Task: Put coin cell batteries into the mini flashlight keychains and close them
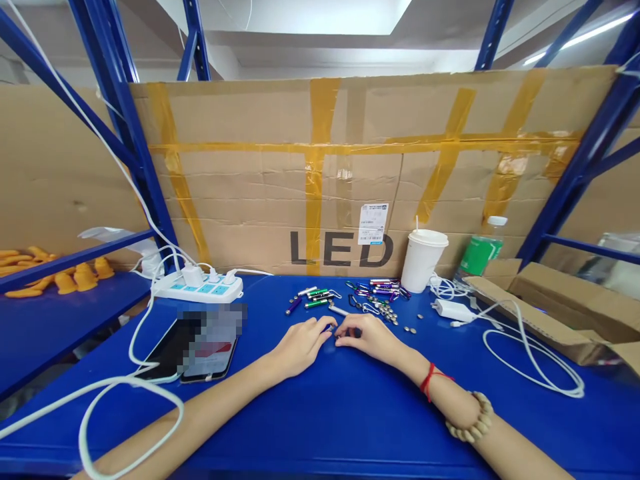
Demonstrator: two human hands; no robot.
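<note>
My left hand (303,343) and my right hand (367,333) meet over the blue table, fingertips almost touching. The left fingers are pinched at a tiny piece, too small to name. Curled fingers of the right hand close on a small dark object, mostly hidden by them. Just beyond the hands lies a white or silver tube (339,311). Several small metallic keychain flashlights, green ones (316,304) and a purple one (294,306) among them, lie behind the left hand. Behind the right hand are more purple and red tubes (385,288) with clips, and a pile of button cells (385,311).
A white power strip (200,288) and two phones (210,357) lie at left, with a white cable (133,380) looping over my left forearm. A paper cup (423,260), green-labelled bottle (483,248), white charger (454,311) and open cardboard box (535,313) stand at right.
</note>
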